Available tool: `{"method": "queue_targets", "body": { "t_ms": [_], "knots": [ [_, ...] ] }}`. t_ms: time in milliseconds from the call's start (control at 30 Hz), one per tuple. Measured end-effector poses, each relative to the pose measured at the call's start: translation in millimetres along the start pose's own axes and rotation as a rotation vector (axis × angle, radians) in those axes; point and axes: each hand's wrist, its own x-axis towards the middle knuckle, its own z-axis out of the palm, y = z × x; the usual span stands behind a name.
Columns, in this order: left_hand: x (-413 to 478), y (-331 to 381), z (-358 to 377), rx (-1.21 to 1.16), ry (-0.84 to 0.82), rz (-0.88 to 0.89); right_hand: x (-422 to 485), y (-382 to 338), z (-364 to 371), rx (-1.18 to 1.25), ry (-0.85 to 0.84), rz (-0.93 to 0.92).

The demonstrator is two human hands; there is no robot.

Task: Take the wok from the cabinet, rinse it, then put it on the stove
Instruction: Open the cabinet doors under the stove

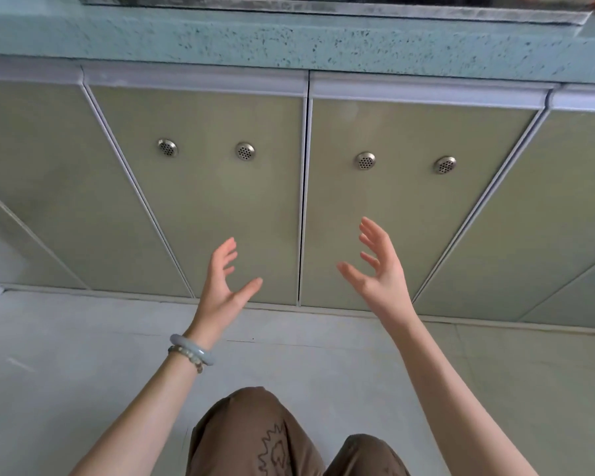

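Head view is showing the cabinet shut, so the wok is lying out of sight, likely behind its doors. The left grip and right grip are hovering released, fingers spread, holding nothing, each facing its own door either side of the centre seam, about equally near, seemingly not touching.

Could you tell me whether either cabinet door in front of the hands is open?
No, the left door and right door sit shut, flush along the seam between them.
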Motion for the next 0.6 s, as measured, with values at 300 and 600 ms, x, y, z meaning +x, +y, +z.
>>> {"method": "queue_targets", "body": {
  "t_ms": [300,600],
  "knots": [
    [73,56,-16,0.097,0.000,0.201,59,-62,14,-0.131,-0.065,-0.265],
    [154,115,-20,0.649,0.007,0.649,132,-107,26,-0.482,-0.040,-0.584]
  ]
}}
